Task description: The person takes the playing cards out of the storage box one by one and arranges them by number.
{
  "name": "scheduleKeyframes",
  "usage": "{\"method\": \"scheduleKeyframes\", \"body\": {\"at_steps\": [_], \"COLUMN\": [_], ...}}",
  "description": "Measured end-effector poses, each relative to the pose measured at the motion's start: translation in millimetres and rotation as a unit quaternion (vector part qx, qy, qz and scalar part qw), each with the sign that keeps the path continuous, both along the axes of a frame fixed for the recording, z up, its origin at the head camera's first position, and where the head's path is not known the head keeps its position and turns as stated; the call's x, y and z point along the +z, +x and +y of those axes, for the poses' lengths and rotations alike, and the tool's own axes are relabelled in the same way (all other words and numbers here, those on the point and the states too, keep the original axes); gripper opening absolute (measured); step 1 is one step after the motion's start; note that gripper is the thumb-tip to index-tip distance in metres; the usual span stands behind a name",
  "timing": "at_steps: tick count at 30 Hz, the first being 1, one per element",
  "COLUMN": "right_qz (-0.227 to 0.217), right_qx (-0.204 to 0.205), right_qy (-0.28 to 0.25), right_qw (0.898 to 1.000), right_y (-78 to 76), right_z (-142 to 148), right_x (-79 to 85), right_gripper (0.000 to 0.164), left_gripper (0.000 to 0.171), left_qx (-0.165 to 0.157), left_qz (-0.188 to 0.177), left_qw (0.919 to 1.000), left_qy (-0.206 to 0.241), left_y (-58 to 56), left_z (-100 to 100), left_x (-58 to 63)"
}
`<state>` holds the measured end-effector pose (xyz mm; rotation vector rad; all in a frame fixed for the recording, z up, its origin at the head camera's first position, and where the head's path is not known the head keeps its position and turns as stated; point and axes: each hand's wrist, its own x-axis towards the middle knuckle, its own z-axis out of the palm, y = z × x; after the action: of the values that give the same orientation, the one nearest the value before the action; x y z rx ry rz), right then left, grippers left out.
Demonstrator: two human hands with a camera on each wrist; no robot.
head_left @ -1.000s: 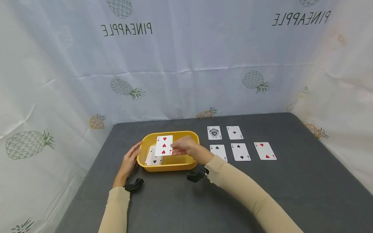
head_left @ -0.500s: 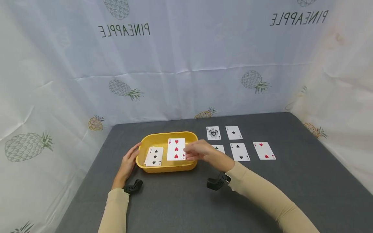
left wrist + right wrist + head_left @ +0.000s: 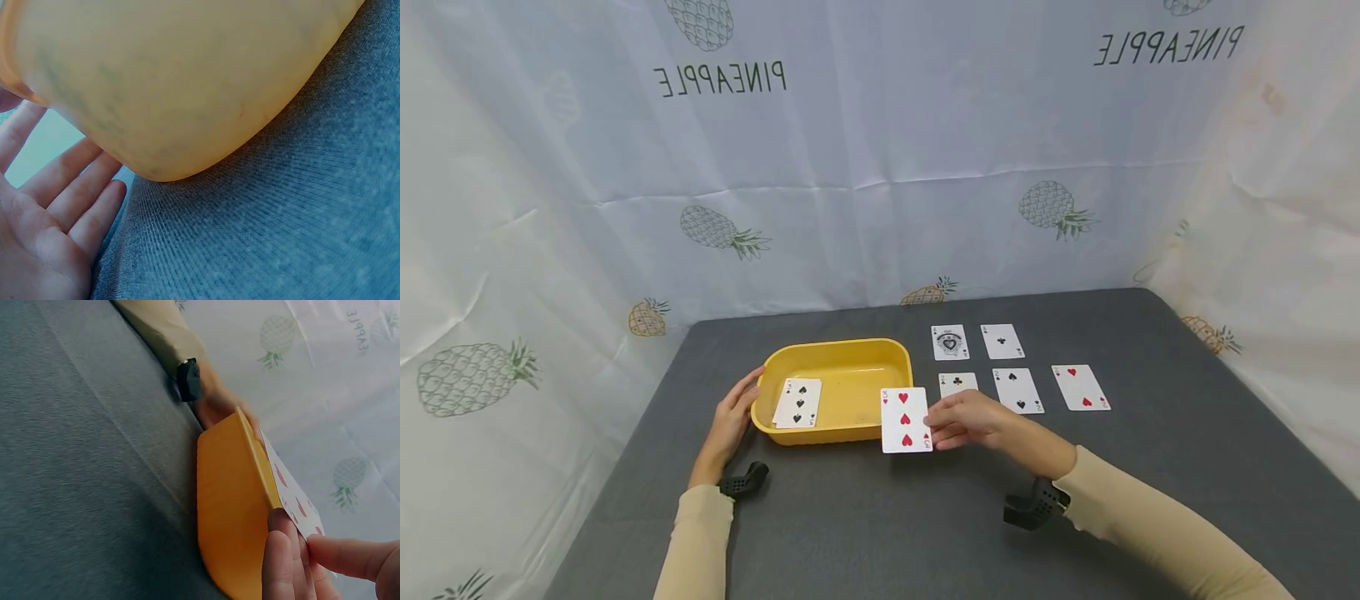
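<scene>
My right hand pinches a three of hearts playing card by its right edge, thumb on top and fingers beneath, face up. The card is held over the front right corner of a yellow plastic bin. At the bin's left end, my left hand touches the rim; in the left wrist view its fingers lie fairly straight beside the wall. A three of spades lies face up in the left part of the bin, with another card's edge showing under it.
Right of the bin, face-up cards lie in two rows on the dark grey cloth: an ornate ace, an ace of clubs, a two of clubs partly behind my right hand, a two of spades and a two of hearts.
My right hand has carried the three of hearts from above the bin's left part rightward and toward me, uncovering the three of spades. My left hand stays at the bin's rim.
</scene>
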<state>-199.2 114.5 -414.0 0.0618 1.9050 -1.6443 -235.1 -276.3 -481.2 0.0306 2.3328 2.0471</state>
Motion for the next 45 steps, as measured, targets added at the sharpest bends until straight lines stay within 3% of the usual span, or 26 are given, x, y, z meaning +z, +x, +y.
{"method": "scheduleKeyframes", "body": {"at_steps": [6, 13, 27, 35, 45], "right_qz": [-0.014, -0.018, -0.033, -0.017, 0.054], "right_qx": [0.008, 0.026, 0.017, 0.017, 0.036], "right_qy": [-0.001, -0.005, 0.032, 0.046, 0.097], "right_qw": [1.0, 0.999, 0.999, 0.999, 0.993], "right_y": [16.5, 30.4, 40.7, 40.7, 43.3], "right_z": [25.8, 48.6, 74.6, 77.5, 76.4], "right_x": [-10.4, -20.1, -39.9, -44.6, -42.4], "right_gripper": [0.01, 0.014, 0.018, 0.02, 0.023], "left_gripper": [0.055, 0.055, 0.057, 0.061, 0.056], "left_qx": [-0.002, -0.009, -0.01, -0.003, -0.012], "left_qz": [0.005, 0.02, 0.024, 0.019, 0.016], "left_qw": [1.0, 0.9996, 0.9996, 0.9998, 0.9998], "left_qy": [0.0, 0.016, 0.011, 0.006, 0.006], "left_y": [-0.6, -0.1, 0.4, -1.1, 0.2], "left_z": [0.1, -2.0, -4.6, -5.9, -2.9], "left_x": [-1.0, -3.4, -4.9, -5.6, -2.2]}}
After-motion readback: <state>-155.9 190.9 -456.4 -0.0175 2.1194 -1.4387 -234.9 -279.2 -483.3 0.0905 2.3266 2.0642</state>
